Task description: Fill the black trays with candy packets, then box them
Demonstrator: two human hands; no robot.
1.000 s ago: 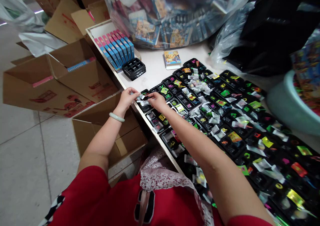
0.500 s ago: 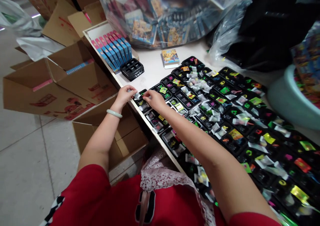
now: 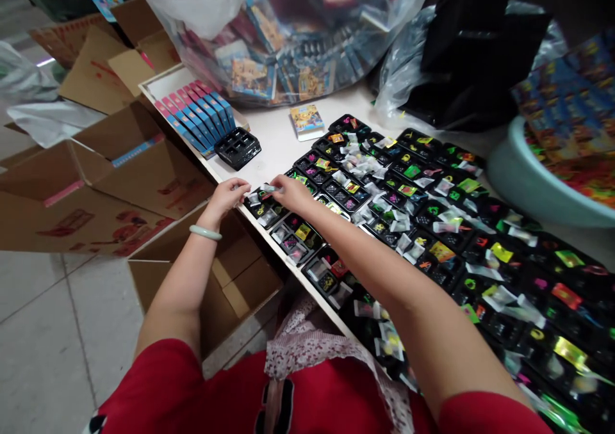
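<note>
My left hand [image 3: 227, 195], with a pale green bangle at the wrist, and my right hand [image 3: 289, 192] meet over the nearest black compartment tray [image 3: 263, 208] at the table's left edge. Both pinch the same small clear plastic packet [image 3: 266, 189] between their fingertips, just above that tray. Many more black trays [image 3: 432, 229] lie side by side across the white table [image 3: 276, 143], each holding small coloured toys and clear packets.
An empty black tray [image 3: 237, 147] and a row of blue and pink boxes [image 3: 195, 114] stand at the far left of the table. A small printed box [image 3: 306, 120], large plastic bags of boxes [image 3: 288, 31], a pale green tub [image 3: 533, 178] and open cartons [image 3: 96, 184] surround the work area.
The view has shifted, so everything sits lower and further left in the picture. My hands stay together over the nearest tray, still pinching a clear packet.
</note>
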